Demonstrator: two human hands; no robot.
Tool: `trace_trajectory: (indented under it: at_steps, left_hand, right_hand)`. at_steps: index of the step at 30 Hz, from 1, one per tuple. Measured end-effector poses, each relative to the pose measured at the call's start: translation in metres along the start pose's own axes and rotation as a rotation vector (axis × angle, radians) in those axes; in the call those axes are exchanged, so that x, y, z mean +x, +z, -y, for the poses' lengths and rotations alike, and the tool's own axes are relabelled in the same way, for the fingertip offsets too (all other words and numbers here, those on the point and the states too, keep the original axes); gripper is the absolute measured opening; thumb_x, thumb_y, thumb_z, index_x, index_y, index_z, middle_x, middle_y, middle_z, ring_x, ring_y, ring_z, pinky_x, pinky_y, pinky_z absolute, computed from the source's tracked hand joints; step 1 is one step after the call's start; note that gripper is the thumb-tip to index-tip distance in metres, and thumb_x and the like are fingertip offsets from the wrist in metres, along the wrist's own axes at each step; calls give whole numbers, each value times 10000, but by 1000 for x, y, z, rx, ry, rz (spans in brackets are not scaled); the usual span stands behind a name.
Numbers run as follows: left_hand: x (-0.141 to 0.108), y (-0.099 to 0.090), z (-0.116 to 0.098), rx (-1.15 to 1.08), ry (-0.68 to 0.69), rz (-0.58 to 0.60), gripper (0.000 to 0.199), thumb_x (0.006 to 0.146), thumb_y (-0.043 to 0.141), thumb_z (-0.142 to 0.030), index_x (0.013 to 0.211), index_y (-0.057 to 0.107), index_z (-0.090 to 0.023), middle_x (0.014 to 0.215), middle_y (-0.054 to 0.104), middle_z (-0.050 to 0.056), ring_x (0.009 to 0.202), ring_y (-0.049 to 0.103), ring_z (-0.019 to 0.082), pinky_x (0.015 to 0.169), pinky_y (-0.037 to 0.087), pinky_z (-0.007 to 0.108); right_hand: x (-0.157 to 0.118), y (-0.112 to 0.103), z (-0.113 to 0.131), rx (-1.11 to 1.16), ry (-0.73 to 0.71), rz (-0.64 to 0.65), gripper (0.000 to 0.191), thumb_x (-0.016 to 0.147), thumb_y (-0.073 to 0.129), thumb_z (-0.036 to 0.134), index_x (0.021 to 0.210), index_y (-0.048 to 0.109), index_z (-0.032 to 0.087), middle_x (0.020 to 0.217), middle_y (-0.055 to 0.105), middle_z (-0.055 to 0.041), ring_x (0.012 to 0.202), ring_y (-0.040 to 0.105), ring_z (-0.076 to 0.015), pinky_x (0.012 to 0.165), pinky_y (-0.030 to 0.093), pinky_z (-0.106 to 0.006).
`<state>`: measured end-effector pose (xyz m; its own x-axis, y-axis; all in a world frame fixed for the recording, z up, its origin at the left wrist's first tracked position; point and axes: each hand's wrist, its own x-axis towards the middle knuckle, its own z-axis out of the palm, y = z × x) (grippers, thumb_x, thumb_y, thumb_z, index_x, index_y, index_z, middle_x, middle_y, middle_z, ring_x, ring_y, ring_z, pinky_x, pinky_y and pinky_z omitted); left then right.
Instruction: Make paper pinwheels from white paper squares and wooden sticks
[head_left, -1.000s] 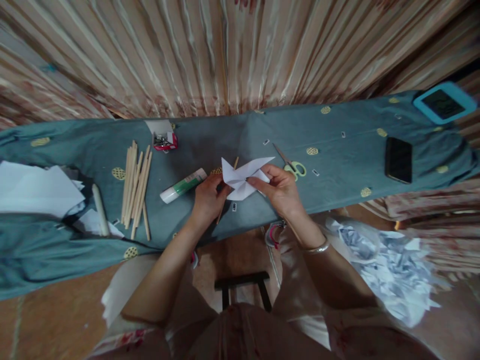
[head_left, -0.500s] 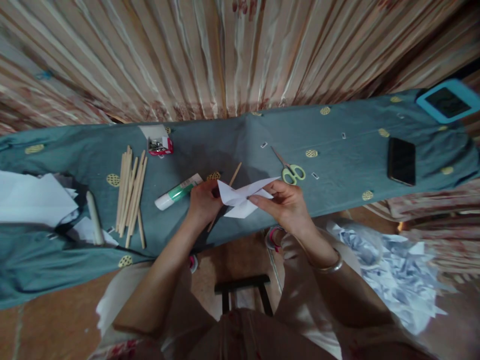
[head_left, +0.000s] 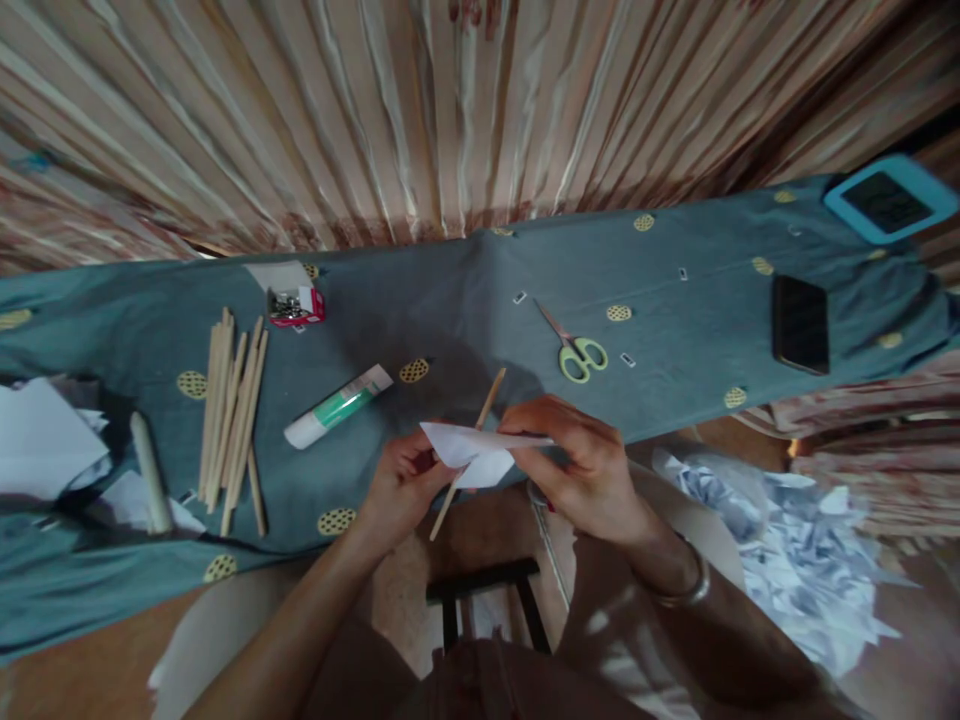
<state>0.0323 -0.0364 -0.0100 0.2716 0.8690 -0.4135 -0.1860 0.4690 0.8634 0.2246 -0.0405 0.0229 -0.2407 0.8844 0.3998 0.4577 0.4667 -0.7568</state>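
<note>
A folded white paper pinwheel (head_left: pixel 484 468) is between my two hands, near the table's front edge. My left hand (head_left: pixel 401 485) is closed at its left side, thumb against the paper. A thin wooden stick (head_left: pixel 491 398) slants behind the pinwheel, its lower end showing beneath; the paper hides where it is gripped. With thumb and fingers my right hand (head_left: pixel 574 460) pinches the pinwheel's right side. Green-handled scissors (head_left: pixel 577 355) lie just beyond my right hand. A white and green glue stick (head_left: pixel 337 407) rests beyond my left hand.
Several wooden sticks (head_left: pixel 232 420) lie at left, near an open red box (head_left: pixel 296 305) of small metal pieces. Further left are white paper sheets (head_left: pixel 37 440) and a pale candle-like rod (head_left: pixel 152 475). A phone (head_left: pixel 801 322) and blue-framed device (head_left: pixel 889 200) lie right. Folded papers (head_left: pixel 810 560) fill a bag below.
Both hands have moved nearer my body with the pinwheel and stick. The pinwheel is turned more edge-on, and my right hand has shifted its hold. The view has shifted slightly.
</note>
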Motion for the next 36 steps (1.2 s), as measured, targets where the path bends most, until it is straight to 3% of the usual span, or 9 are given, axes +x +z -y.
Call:
trace_trajectory:
  at_steps: [6, 15, 19, 26, 36]
  left_hand:
    - [-7, 5, -3, 31, -28, 35, 298, 675, 852, -452, 652, 756, -170, 533, 629, 17, 531, 613, 153, 594, 561, 282]
    - [-10, 3, -2, 21, 3, 124, 258, 782, 796, -370, 648, 733, -159, 567, 653, 20, 537, 594, 103, 543, 494, 193]
    - [-12, 0, 1, 56, 56, 102, 285, 825, 757, -367, 634, 716, -160, 574, 606, -3, 499, 489, 66, 467, 396, 168]
    - [-11, -2, 1, 73, 93, 90, 362, 873, 704, -394, 601, 691, -155, 591, 559, -3, 531, 466, 69, 495, 384, 183]
    - [-11, -3, 6, 29, 100, 60, 139, 842, 736, -314, 864, 817, -203, 635, 592, 1, 539, 490, 80, 487, 394, 196]
  right_hand:
    - [-1, -3, -2, -126, -181, -41, 187, 920, 574, 75, 1070, 612, 180, 922, 744, -64, 850, 687, -167, 794, 572, -318]
    - [0, -10, 2, -138, -177, -71, 266, 899, 537, 35, 1101, 605, 194, 926, 742, -56, 876, 698, -170, 810, 585, -333]
    - [1, -13, 3, -146, -173, -79, 268, 900, 539, 33, 1105, 611, 189, 948, 749, -63, 882, 707, -174, 811, 589, -341]
    - [-1, -14, 1, -133, -184, -107, 273, 889, 541, 26, 1104, 611, 179, 921, 743, -69, 851, 702, -180, 796, 587, -354]
    - [1, -17, 2, -123, -166, -109, 264, 885, 566, 27, 1096, 619, 177, 916, 741, -66, 851, 708, -183, 789, 587, -350]
